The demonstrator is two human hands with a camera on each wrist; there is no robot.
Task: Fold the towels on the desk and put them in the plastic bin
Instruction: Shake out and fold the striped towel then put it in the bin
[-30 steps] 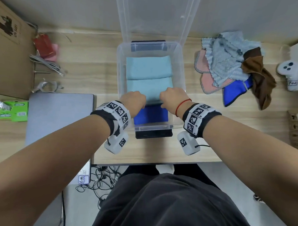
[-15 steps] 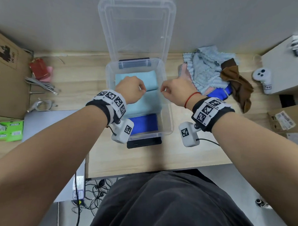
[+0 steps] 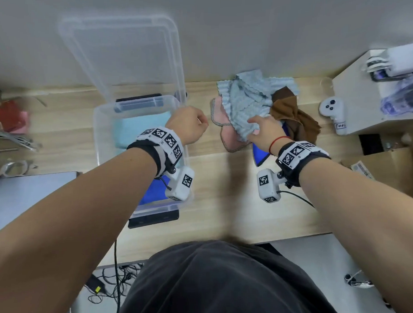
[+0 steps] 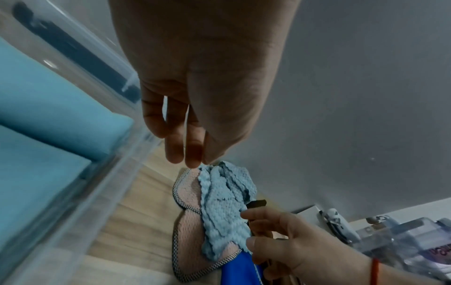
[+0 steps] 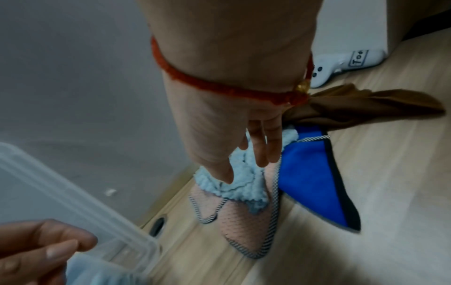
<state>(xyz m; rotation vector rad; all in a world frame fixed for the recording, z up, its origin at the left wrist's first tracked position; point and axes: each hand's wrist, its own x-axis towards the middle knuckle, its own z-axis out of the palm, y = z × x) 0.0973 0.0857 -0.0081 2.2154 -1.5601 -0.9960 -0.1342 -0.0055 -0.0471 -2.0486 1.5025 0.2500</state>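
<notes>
Right hand (image 3: 263,131) spread loose atop the light-blue towel (image 3: 249,104), nothing gripped; left hand (image 3: 187,127) empty at nine o'clock, farther off, beside the bin (image 3: 97,133).

A plain grey wall (image 3: 228,28) fills the top of the frame. Below it runs a long light wooden surface (image 3: 223,180) with pale grain lines. At the upper right of the frame stands a white box-shaped cabinet (image 3: 357,96), touching the wooden top. At the lower left, black cables (image 3: 112,277) lie tangled on the pale grey floor (image 3: 325,266). The light is soft and even, with no strong shadows. At the left edge sits a flat grey slab (image 3: 24,194).
</notes>
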